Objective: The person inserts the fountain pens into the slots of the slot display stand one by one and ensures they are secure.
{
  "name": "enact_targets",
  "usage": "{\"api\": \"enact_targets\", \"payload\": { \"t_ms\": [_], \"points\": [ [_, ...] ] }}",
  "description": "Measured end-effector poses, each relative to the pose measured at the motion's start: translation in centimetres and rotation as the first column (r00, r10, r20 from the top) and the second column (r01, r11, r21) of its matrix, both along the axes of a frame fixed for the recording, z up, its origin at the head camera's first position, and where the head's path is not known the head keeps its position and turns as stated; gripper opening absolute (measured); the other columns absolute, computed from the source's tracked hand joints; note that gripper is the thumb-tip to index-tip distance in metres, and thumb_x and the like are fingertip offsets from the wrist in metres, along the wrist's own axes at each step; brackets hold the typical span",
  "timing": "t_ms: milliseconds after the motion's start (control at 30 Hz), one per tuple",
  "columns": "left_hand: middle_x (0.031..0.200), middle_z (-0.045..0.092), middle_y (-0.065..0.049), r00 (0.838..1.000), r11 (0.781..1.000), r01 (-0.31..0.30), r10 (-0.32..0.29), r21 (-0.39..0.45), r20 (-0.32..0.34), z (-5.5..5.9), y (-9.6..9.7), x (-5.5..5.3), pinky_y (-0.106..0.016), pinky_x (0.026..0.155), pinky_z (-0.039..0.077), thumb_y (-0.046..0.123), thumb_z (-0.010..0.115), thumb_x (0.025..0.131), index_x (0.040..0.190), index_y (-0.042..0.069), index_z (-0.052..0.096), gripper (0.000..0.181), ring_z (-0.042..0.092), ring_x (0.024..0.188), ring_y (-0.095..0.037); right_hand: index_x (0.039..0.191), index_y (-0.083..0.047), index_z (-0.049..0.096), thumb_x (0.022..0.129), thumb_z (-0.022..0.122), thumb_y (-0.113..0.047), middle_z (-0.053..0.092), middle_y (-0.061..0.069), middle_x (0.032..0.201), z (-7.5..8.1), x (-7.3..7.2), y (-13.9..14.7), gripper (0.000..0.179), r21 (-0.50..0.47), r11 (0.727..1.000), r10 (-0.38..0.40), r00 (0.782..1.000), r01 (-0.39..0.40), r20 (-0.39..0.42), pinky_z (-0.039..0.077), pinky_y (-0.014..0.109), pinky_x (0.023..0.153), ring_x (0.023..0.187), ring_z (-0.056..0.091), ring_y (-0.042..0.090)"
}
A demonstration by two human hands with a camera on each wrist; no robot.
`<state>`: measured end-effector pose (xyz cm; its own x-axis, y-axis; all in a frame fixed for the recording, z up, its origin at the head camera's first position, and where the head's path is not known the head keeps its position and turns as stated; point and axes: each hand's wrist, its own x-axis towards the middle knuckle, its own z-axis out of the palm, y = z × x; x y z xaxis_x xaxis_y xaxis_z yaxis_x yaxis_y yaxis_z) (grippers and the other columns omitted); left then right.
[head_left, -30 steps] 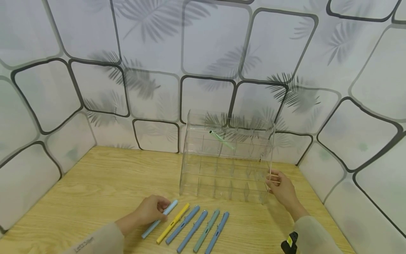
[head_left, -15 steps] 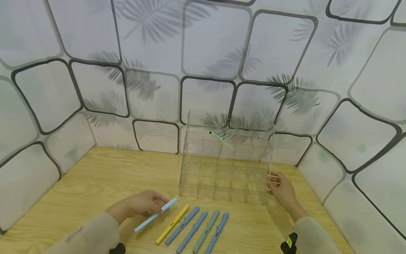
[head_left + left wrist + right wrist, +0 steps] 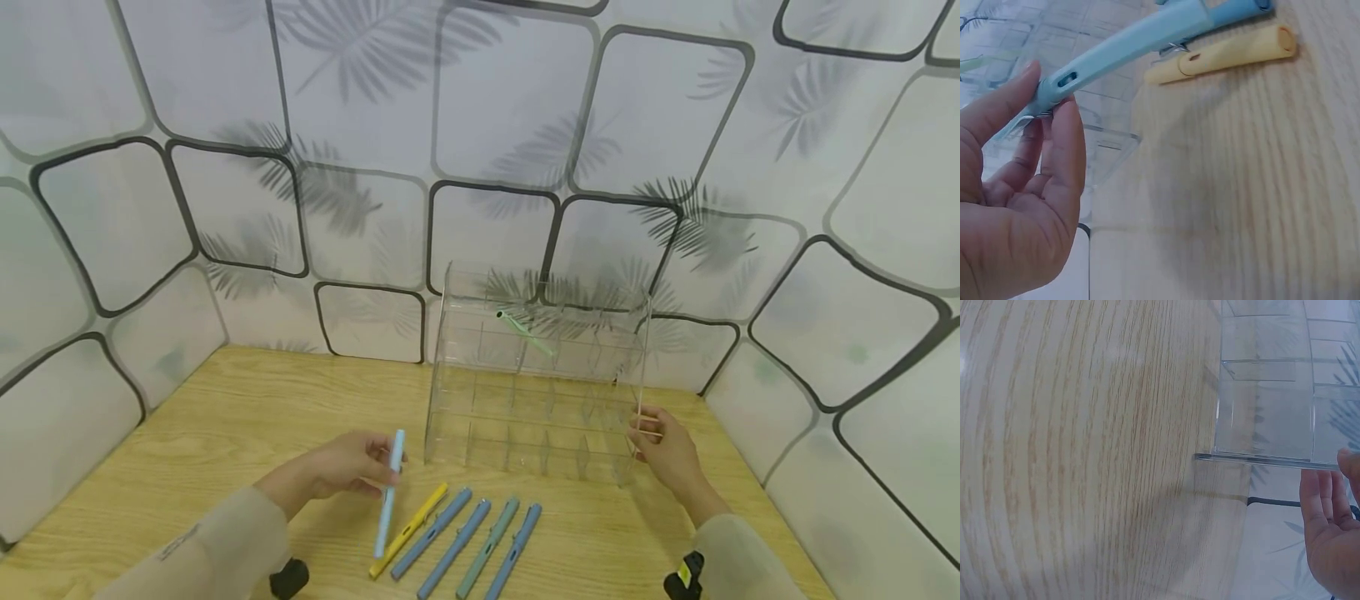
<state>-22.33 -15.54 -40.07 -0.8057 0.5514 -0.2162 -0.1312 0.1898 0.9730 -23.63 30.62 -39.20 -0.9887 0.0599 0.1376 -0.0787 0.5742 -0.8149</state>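
My left hand [image 3: 351, 468] pinches a light blue pen [image 3: 387, 510] between thumb and fingertips, close to its clip end. In the left wrist view the pen [image 3: 1129, 50] slants up to the right from the fingers, its small barrel window showing. Seen from the head, its lower end overlaps the yellow pen [image 3: 411, 527]. At the far side, my right hand [image 3: 670, 450] grips the right side panel of a clear, tiered pen rack [image 3: 642, 375]. The right wrist view has the thumb and fingers on opposite faces of that panel [image 3: 1260, 460]. A light green pen [image 3: 527, 332] lies in an upper tier.
Right of the yellow pen, a blue pen [image 3: 432, 533], another blue pen [image 3: 454, 548], a green pen [image 3: 487, 548] and a third blue pen [image 3: 513, 552] lie slanted in a row on the wooden table [image 3: 300, 408]. Patterned cloth walls [image 3: 360, 225] stand behind and at both sides.
My left hand has lifted the light blue pen from the left end of the row, swung it to a steeper angle and brought it toward the rack. The right hand keeps its place.
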Motion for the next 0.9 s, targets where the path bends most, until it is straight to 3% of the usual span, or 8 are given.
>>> {"api": "enact_targets", "payload": {
  "t_ms": [167,400,633,800,900],
  "points": [
    [0.098,0.06,-0.01,0.998,0.997,-0.057,0.059,0.055,-0.027,0.9,0.3,-0.7,-0.039,0.082,0.054,0.011,0.067,0.091,0.098,0.001,0.061,0.014,0.061,0.09,-0.02,0.138,0.007,0.037,0.095,0.058,-0.005,0.052,0.031,0.123,-0.2,0.0,0.1,0.049,-0.007,1.0,-0.003,1.0,0.003,0.015,0.057,0.033,0.074,0.102,0.06,0.034],
    [0.1,0.064,-0.008,0.978,0.976,-0.185,0.194,0.116,-0.075,3.5,0.7,-2.1,-0.036,0.09,0.051,0.018,0.061,0.095,0.106,-0.004,0.06,0.024,0.063,0.099,-0.02,0.138,0.006,0.037,0.095,0.059,-0.006,0.051,0.031,0.124,-0.1,0.0,0.1,0.049,-0.009,1.0,-0.008,1.0,0.008,0.018,0.057,0.031,0.073,0.103,0.059,0.035],
    [0.099,0.061,-0.008,0.922,0.909,-0.349,0.376,0.226,-0.089,7.4,1.5,-3.6,-0.033,0.09,0.051,0.017,0.062,0.095,0.1,0.0,0.059,0.017,0.063,0.092,-0.017,0.137,0.007,0.038,0.095,0.059,-0.006,0.052,0.031,0.124,-0.1,0.0,0.1,0.049,0.0,1.0,-0.005,1.0,0.005,0.013,0.057,0.03,0.072,0.104,0.058,0.036],
    [0.102,0.059,-0.009,0.878,0.854,-0.435,0.472,0.287,-0.076,9.8,2.1,-4.4,-0.03,0.089,0.051,0.013,0.062,0.095,0.102,-0.002,0.057,0.018,0.065,0.089,-0.014,0.136,0.005,0.04,0.095,0.059,-0.006,0.053,0.03,0.123,-0.2,0.0,0.1,0.047,0.011,1.0,-0.001,1.0,0.001,0.003,0.057,0.03,0.071,0.103,0.059,0.036],
    [0.106,0.058,-0.009,0.859,0.834,-0.461,0.506,0.304,-0.085,11.0,2.4,-5.0,-0.028,0.088,0.051,0.015,0.062,0.094,0.103,-0.001,0.055,0.02,0.065,0.092,-0.013,0.136,0.005,0.04,0.095,0.059,-0.006,0.053,0.03,0.123,-0.2,-0.1,0.1,0.047,0.015,1.0,-0.002,1.0,0.002,0.001,0.057,0.031,0.072,0.103,0.058,0.037]
  ]
}}
